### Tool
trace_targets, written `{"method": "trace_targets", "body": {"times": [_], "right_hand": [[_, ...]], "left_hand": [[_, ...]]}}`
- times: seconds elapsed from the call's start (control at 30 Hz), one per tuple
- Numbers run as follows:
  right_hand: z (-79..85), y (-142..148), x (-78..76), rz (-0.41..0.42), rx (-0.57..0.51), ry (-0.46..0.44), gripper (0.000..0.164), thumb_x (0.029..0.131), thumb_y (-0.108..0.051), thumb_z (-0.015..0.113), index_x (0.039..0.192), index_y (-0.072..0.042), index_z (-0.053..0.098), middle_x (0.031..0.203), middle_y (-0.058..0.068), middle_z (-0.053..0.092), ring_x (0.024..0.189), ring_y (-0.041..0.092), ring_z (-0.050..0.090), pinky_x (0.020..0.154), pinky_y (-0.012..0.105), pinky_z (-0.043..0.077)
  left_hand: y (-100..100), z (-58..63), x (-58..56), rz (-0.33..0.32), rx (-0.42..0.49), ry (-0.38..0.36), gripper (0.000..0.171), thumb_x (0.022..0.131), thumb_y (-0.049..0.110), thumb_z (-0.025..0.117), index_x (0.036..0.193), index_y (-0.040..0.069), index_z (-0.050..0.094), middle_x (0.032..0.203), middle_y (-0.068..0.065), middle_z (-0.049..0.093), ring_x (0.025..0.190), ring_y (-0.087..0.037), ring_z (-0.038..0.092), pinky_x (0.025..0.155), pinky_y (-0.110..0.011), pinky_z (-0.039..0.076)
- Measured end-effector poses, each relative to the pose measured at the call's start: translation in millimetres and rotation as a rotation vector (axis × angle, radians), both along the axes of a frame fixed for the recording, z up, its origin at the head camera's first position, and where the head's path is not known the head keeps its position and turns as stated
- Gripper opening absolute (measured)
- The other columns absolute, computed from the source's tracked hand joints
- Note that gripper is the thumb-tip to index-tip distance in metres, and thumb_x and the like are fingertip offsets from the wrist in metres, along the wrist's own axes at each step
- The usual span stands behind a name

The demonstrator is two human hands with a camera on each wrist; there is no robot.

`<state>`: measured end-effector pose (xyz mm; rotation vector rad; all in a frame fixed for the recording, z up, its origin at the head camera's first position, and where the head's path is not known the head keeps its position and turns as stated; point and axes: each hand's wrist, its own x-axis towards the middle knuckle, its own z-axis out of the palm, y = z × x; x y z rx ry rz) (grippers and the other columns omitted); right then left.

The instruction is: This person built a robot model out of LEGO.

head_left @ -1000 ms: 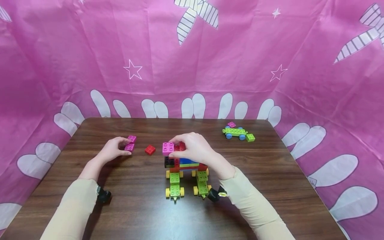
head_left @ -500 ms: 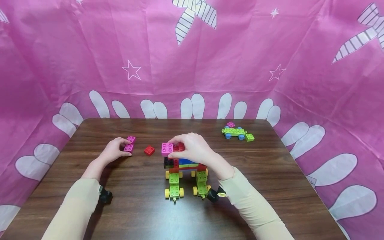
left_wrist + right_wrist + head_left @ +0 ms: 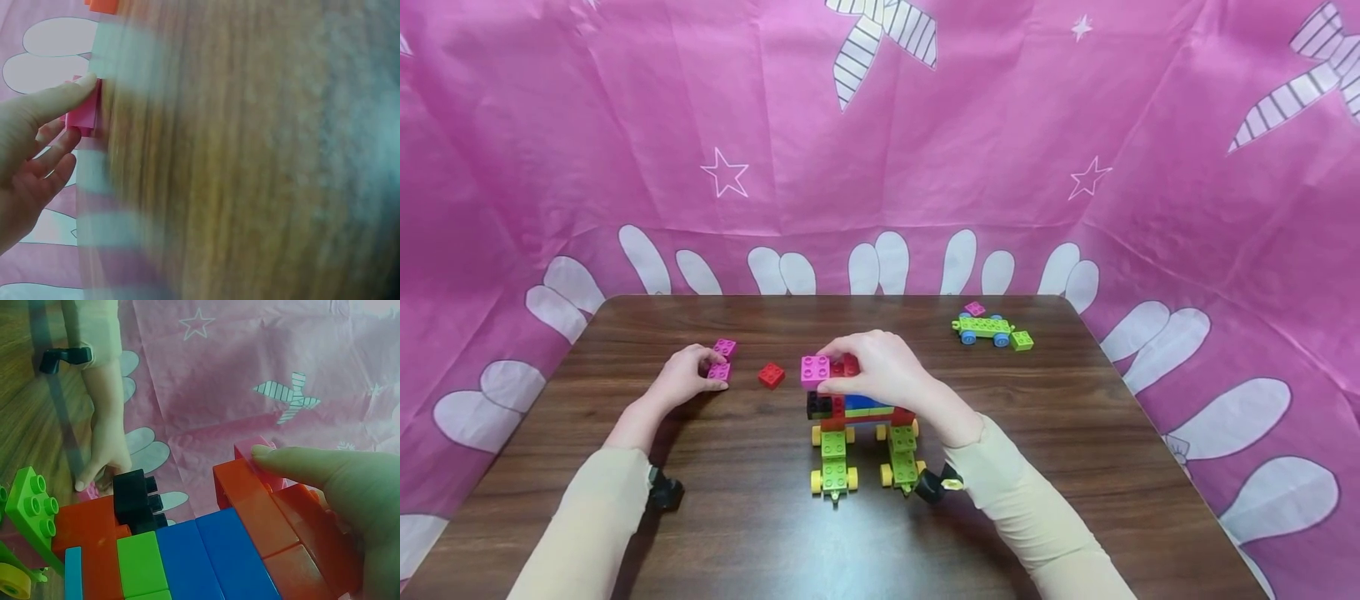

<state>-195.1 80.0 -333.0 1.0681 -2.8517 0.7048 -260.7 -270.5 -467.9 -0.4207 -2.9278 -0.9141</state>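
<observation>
My left hand (image 3: 681, 377) pinches a pink brick (image 3: 719, 372) at the table's left side, thumb and fingers on opposite sides of it; in the left wrist view the brick (image 3: 84, 112) shows between them. Just behind it lies a second pink brick (image 3: 725, 347). At the table's middle, my right hand (image 3: 880, 367) grips a pink brick (image 3: 814, 372) at the top left end of a built brick model. That model has red bricks (image 3: 256, 500), blue bricks (image 3: 863, 402), a black brick (image 3: 132, 500) and green wheeled bases (image 3: 834, 475). My right palm hides part of its top.
A loose red brick (image 3: 771, 375) lies between the left hand and the model. Toward the back right stand a green car base (image 3: 983, 327) with blue wheels, a green brick (image 3: 1022, 340) and a pink brick (image 3: 975, 308). Pink cloth (image 3: 880, 167) surrounds the wooden table.
The head view has drifted slightly, so everything sits a little further left in it. Both hands keep their hold, with no clear movement against the bricks.
</observation>
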Motion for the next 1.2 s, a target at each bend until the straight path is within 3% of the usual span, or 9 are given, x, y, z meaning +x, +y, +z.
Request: {"method": "trace_targets", "body": {"times": [0.17, 0.43, 0.87, 1.03, 1.2], "right_hand": [[0.1, 0, -0.3, 0.0, -0.001, 0.001, 0.042, 0.083, -0.041, 0.076, 0.118, -0.018, 0.071, 0.105, -0.003, 0.075, 0.083, 0.008, 0.061, 0.071, 0.022, 0.049], [-0.2, 0, -0.5, -0.013, 0.006, -0.009, 0.043, 0.084, -0.042, 0.075, 0.119, -0.018, 0.071, 0.108, -0.003, 0.074, 0.091, 0.01, 0.064, 0.077, 0.025, 0.051], [-0.4, -1, -1.0, -0.033, 0.012, 0.015, 0.043, 0.082, -0.044, 0.076, 0.116, -0.018, 0.072, 0.106, -0.003, 0.075, 0.083, 0.008, 0.061, 0.072, 0.025, 0.048], [-0.1, -2, 0.2, -0.043, 0.021, 0.033, 0.043, 0.082, -0.043, 0.076, 0.116, -0.019, 0.072, 0.107, -0.003, 0.074, 0.083, 0.009, 0.061, 0.072, 0.025, 0.048], [0.0, -3, 0.7, -0.051, 0.026, 0.025, 0.042, 0.081, -0.043, 0.077, 0.116, -0.019, 0.072, 0.107, -0.003, 0.074, 0.082, 0.009, 0.06, 0.071, 0.024, 0.047]], "left_hand": [[-2, 1.0, 0.7, -0.003, -0.008, -0.01, 0.04, 0.075, 0.013, 0.084, 0.106, -0.006, 0.067, 0.096, -0.019, 0.061, 0.087, -0.031, 0.058, 0.08, -0.045, 0.046], [0, -1.0, 0.8, 0.006, -0.013, -0.058, 0.05, 0.078, 0.016, 0.082, 0.116, -0.009, 0.061, 0.104, -0.025, 0.063, 0.092, -0.034, 0.06, 0.083, -0.049, 0.048], [0, -2.3, 5.5, -0.03, -0.041, -0.03, 0.044, 0.081, 0.014, 0.08, 0.115, -0.009, 0.064, 0.105, -0.028, 0.065, 0.095, -0.037, 0.062, 0.086, -0.053, 0.048], [0, -2.3, 9.6, -0.007, -0.041, -0.025, 0.042, 0.08, 0.016, 0.08, 0.111, -0.008, 0.066, 0.1, -0.025, 0.066, 0.09, -0.033, 0.061, 0.083, -0.05, 0.048], [5, 5.0, 16.5, 0.008, -0.021, -0.029, 0.045, 0.081, 0.021, 0.08, 0.113, -0.007, 0.066, 0.106, -0.026, 0.066, 0.097, -0.036, 0.06, 0.09, -0.054, 0.047]]}}
